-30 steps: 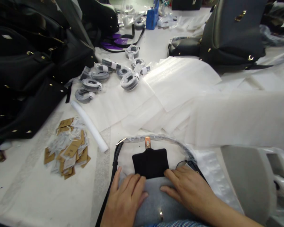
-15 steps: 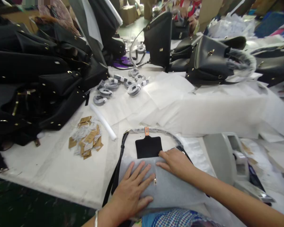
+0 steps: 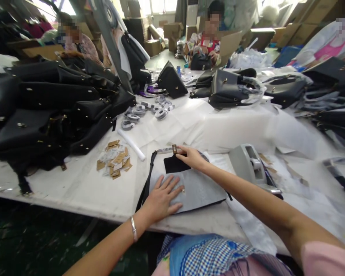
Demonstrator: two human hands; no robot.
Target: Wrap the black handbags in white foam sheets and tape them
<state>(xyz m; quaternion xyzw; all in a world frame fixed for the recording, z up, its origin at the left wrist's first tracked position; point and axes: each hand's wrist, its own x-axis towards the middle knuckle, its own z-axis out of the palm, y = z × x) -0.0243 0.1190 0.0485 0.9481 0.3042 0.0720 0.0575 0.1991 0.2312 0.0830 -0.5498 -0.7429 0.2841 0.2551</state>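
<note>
A black handbag covered by a grey protective sheet (image 3: 201, 188) lies at the table's front edge. My left hand (image 3: 162, 197) rests flat on the sheet with its fingers spread, beside a small metal fitting (image 3: 183, 190). At the bag's top edge, my right hand (image 3: 191, 157) is closed, its fingertips pinching the end of the black flap tab (image 3: 174, 149) by its metal clasp. Below that tab the wider black part of the flap (image 3: 172, 165) lies over the top of the sheet. A plastic-wrapped handle (image 3: 163, 150) arches behind it.
Brown tags (image 3: 115, 161) lie in a heap to the left, near a white roll (image 3: 131, 145). A grey tape dispenser (image 3: 244, 163) stands at the right. Black bags (image 3: 60, 92) are piled at the left. Wrapped coiled straps (image 3: 161, 113) lie farther back. Other people sit across the table.
My right hand has moved from the flap's lower right corner up to the tab's end and closed on it. My left hand stays spread on the sheet. The view has tilted up.
</note>
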